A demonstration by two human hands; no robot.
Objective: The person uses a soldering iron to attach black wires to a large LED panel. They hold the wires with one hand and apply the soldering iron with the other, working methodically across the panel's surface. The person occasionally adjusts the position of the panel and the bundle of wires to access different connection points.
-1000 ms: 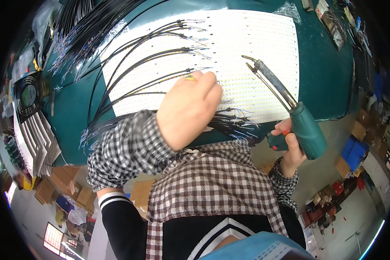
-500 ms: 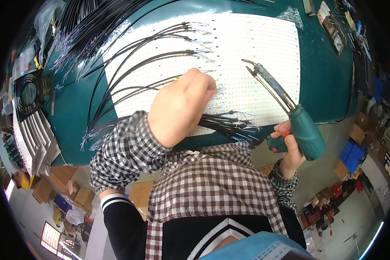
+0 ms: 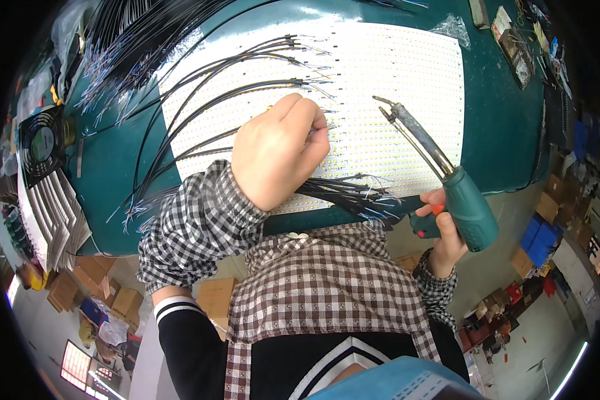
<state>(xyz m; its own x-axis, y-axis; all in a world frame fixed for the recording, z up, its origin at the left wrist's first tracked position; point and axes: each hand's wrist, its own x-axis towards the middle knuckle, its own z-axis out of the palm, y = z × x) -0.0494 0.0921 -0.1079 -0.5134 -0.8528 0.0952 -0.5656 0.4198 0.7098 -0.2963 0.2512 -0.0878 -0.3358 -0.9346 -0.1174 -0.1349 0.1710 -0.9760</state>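
My left hand point(image 3: 277, 153) is closed in a pinch over the white LED panel point(image 3: 420, 73). Its fingertips hold what looks like a thin wire, mostly hidden by the fingers; a black cable point(image 3: 213, 141) runs in under the hand from the left. More black cables point(image 3: 260, 85) with thin bare-ended wires lie across the panel's left half, ending near its middle. In my right hand point(image 3: 449, 243), at the panel's near right corner, is a green-handled soldering gun point(image 3: 472, 210). Its long metal tip points up and left, above the panel, apart from the left hand.
A bundle of black cables point(image 3: 340, 193) lies along the panel's near edge. Many more cables point(image 3: 123, 47) pile up at the far left of the green table point(image 3: 503, 113). A small black fan point(image 3: 41, 145) and stacked white sheets point(image 3: 57, 210) sit at the left edge. Clear plastic point(image 3: 452, 30) lies far right.
My left hand has turned slightly and its fingers have shifted, the thumb now showing beside the fingertips. The soldering gun has moved only very slightly.
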